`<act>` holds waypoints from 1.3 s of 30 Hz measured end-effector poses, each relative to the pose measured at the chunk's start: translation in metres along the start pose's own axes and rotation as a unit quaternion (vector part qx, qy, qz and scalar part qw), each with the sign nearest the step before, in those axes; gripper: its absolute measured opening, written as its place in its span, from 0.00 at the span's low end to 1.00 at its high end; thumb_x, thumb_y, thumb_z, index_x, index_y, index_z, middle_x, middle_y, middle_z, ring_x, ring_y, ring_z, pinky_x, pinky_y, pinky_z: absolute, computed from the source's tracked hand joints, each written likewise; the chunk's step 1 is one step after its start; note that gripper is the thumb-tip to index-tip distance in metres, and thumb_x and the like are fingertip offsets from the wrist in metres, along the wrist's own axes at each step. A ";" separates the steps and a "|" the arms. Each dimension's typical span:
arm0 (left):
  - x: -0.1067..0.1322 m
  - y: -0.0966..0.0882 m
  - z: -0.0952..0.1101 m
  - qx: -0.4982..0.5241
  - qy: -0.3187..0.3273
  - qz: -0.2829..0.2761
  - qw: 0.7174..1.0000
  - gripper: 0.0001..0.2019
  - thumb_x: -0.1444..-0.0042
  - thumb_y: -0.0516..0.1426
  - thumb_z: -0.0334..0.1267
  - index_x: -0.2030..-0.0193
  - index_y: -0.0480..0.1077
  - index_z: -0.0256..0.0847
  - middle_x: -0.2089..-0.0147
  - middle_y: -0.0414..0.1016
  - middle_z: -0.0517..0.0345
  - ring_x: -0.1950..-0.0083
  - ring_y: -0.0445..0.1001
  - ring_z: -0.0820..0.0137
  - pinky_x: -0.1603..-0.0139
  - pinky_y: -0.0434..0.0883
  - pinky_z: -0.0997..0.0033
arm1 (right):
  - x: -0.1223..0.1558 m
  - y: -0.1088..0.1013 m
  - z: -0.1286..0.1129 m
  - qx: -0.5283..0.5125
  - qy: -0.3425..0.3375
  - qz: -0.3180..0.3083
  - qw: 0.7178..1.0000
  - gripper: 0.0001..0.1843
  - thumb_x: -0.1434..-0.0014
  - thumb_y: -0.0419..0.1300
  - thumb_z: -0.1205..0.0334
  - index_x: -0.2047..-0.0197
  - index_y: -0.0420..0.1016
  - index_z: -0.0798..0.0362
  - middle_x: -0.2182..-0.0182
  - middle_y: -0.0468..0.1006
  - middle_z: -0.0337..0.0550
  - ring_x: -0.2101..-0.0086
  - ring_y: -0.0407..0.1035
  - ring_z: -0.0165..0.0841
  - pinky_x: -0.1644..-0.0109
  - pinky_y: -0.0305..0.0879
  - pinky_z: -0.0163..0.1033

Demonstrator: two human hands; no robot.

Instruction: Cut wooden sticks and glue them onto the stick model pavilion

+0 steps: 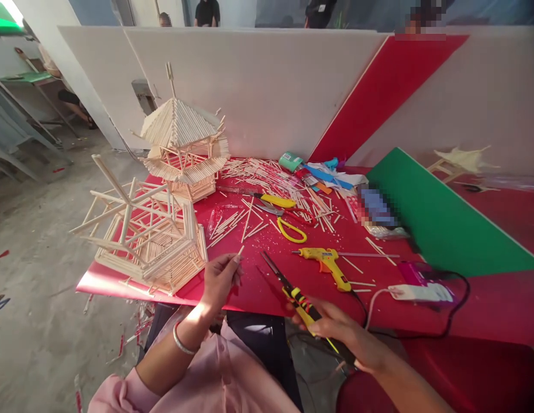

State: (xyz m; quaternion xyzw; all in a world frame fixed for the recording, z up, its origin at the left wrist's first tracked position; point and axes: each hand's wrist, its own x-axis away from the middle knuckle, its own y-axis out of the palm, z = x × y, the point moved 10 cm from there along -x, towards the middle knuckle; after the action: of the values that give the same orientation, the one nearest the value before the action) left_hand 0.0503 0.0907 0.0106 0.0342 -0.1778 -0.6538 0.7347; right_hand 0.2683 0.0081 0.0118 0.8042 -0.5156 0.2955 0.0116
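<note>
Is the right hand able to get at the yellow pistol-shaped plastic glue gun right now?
Probably yes for reach: the glue gun lies just beyond the right hand, with nothing seen standing between. Grasping looks less likely, as that hand grips a long black-and-yellow tool.

Pale pink on my feed, a shirt softly creased, with a placket running down the front! I see the left sleeve, loose, ending near the elbow, and there, a slim whitish bangle ringing the left wrist! Dark trousers below; left hand and right hand, both bare!
</note>
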 end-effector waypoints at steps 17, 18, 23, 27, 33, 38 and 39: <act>0.018 0.019 0.024 -0.144 0.065 -0.083 0.984 0.22 0.46 0.58 0.53 0.81 0.67 0.39 0.86 0.65 0.62 0.85 0.63 0.76 0.81 0.58 0.77 | -0.025 0.020 -0.050 0.182 -0.083 0.093 0.975 0.34 0.48 0.58 0.62 0.37 0.60 0.52 0.40 0.67 0.56 0.39 0.61 0.46 0.35 0.56 0.54; 0.018 0.019 0.025 -0.152 0.071 -0.085 0.982 0.21 0.45 0.57 0.53 0.82 0.67 0.39 0.86 0.65 0.62 0.85 0.63 0.76 0.81 0.58 0.77 | -0.025 0.022 -0.052 0.185 -0.088 0.089 0.975 0.35 0.49 0.57 0.64 0.37 0.61 0.52 0.41 0.68 0.56 0.39 0.61 0.45 0.36 0.57 0.54; 0.020 0.022 0.035 -0.205 0.115 -0.098 0.967 0.21 0.43 0.56 0.48 0.83 0.66 0.40 0.87 0.63 0.62 0.84 0.63 0.76 0.80 0.57 0.77 | -0.025 0.025 -0.058 0.185 -0.101 0.081 0.974 0.36 0.55 0.54 0.70 0.40 0.62 0.53 0.44 0.70 0.55 0.42 0.64 0.45 0.37 0.58 0.53; 0.024 0.023 0.035 -0.217 0.119 -0.107 0.963 0.20 0.41 0.55 0.47 0.81 0.66 0.40 0.86 0.64 0.63 0.84 0.64 0.76 0.79 0.58 0.77 | -0.025 0.025 -0.060 0.184 -0.116 0.096 0.971 0.31 0.57 0.54 0.72 0.47 0.66 0.53 0.52 0.75 0.52 0.49 0.69 0.44 0.42 0.64 0.49; 0.025 0.024 0.014 -0.131 0.020 -0.137 0.982 0.20 0.44 0.58 0.51 0.80 0.66 0.39 0.86 0.65 0.63 0.86 0.62 0.77 0.82 0.56 0.77 | -0.023 0.024 -0.058 0.188 -0.133 0.099 0.968 0.30 0.59 0.54 0.74 0.49 0.67 0.52 0.54 0.76 0.50 0.51 0.71 0.42 0.44 0.66 0.47; 0.024 0.030 -0.005 0.005 -0.106 -0.204 0.973 0.18 0.52 0.63 0.51 0.78 0.69 0.37 0.85 0.66 0.63 0.89 0.55 0.81 0.87 0.47 0.78 | -0.016 0.019 -0.062 0.190 -0.166 0.096 0.963 0.36 0.56 0.55 0.72 0.40 0.61 0.52 0.43 0.69 0.53 0.42 0.64 0.43 0.37 0.61 0.51; 0.025 0.032 -0.008 0.032 -0.129 -0.218 0.967 0.18 0.53 0.64 0.50 0.77 0.69 0.36 0.86 0.66 0.63 0.90 0.53 0.82 0.88 0.46 0.78 | -0.015 0.019 -0.063 0.190 -0.173 0.091 0.962 0.37 0.55 0.55 0.72 0.39 0.60 0.51 0.42 0.69 0.53 0.41 0.64 0.43 0.37 0.60 0.52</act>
State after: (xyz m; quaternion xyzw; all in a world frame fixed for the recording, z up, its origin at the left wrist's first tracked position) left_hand 0.0851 0.0695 0.0178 0.0111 -0.2797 -0.7911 0.5439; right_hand 0.2186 0.0319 0.0509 0.7802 -0.5151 0.2441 -0.2577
